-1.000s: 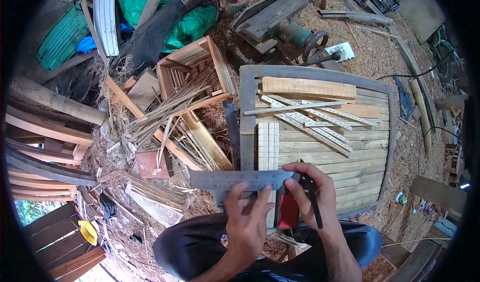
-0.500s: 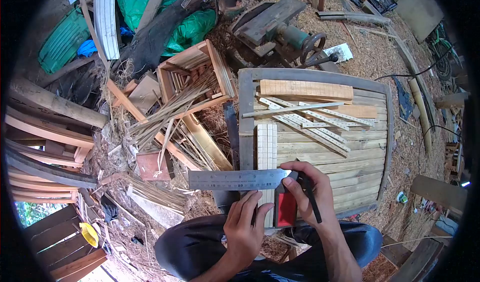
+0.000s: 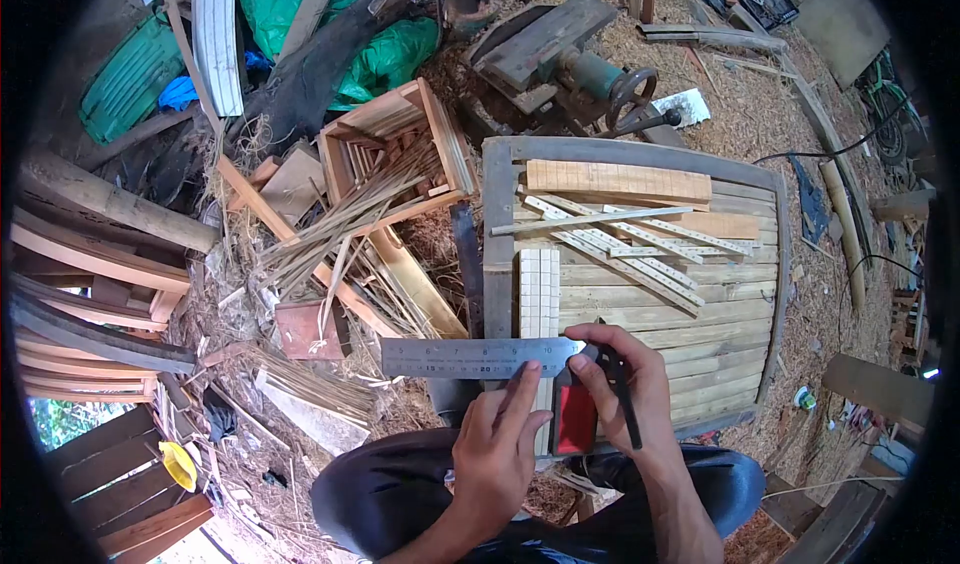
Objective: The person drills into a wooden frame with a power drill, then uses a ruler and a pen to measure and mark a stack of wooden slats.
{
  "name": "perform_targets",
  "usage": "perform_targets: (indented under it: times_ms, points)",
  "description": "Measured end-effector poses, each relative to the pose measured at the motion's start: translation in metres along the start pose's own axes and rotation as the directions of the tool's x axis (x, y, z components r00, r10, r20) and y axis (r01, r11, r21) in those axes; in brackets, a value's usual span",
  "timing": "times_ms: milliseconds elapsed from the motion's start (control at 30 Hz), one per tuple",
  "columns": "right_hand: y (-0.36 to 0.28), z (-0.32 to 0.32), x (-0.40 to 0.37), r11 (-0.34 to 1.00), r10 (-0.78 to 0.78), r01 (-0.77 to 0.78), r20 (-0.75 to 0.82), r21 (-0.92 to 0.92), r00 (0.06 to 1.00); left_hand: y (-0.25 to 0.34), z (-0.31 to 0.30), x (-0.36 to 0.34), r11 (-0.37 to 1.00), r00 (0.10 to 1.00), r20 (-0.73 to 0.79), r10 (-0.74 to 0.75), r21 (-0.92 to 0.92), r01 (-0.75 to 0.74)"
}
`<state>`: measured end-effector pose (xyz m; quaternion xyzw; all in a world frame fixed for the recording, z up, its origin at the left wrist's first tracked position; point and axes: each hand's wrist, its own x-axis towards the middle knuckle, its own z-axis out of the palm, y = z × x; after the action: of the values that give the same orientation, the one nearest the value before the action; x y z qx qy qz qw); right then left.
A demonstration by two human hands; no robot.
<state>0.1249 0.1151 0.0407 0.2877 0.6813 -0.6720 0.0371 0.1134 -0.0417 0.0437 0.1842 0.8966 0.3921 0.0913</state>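
My right hand (image 3: 632, 379) is holding the right end of a steel ruler (image 3: 450, 357) and a dark tool (image 3: 625, 409) in a tight grip, the fingers hiding where they are meeting. The ruler is stretching leftward from that grip, crossing and covering part of some gridded pale strips (image 3: 539, 289). My left hand (image 3: 495, 454) is pointing, its grip loose, index fingertip overlapping the ruler's lower edge; I am not seeing all its fingers. A red object (image 3: 574, 419), partly hidden, is sitting beside the strips. Beyond, drilled strips (image 3: 640, 254) are lying crossed on the slatted worktop (image 3: 670, 349).
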Motion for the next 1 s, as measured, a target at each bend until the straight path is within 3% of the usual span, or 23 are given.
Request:
perform_targets:
  times_ms: [133,333,567,633,733,1000]
  points:
    - [-0.002,-0.003,0.001,0.998,0.048,-0.047,0.016,-0.049,0.999,-0.002,0.001,-0.001,0.999,1.000,0.011,0.014,-0.045,-0.014]
    - [0.003,0.000,0.000,0.999,-0.039,0.039,-0.007,-0.014,0.999,0.001,0.003,-0.004,1.000,1.000,-0.007,-0.023,-0.014,0.023]
    - [0.001,0.000,-0.001,0.999,0.039,-0.039,0.007,0.003,0.999,-0.001,0.002,0.000,0.999,0.999,0.043,-0.004,-0.037,0.006]
    - [0.003,0.000,-0.001,0.999,0.041,-0.041,-0.001,0.035,0.999,-0.005,0.003,-0.002,0.997,0.996,0.049,0.076,0.015,-0.077]
    - [0.005,-0.001,-0.001,1.000,0.002,-0.002,0.007,-0.031,1.000,-0.003,0.002,-0.001,0.996,0.996,0.053,0.076,0.032,-0.078]
    - [-0.001,0.003,-0.001,0.999,0.035,-0.034,-0.021,0.042,0.999,-0.003,-0.001,-0.002,0.999,0.995,0.095,0.034,-0.022,-0.032]
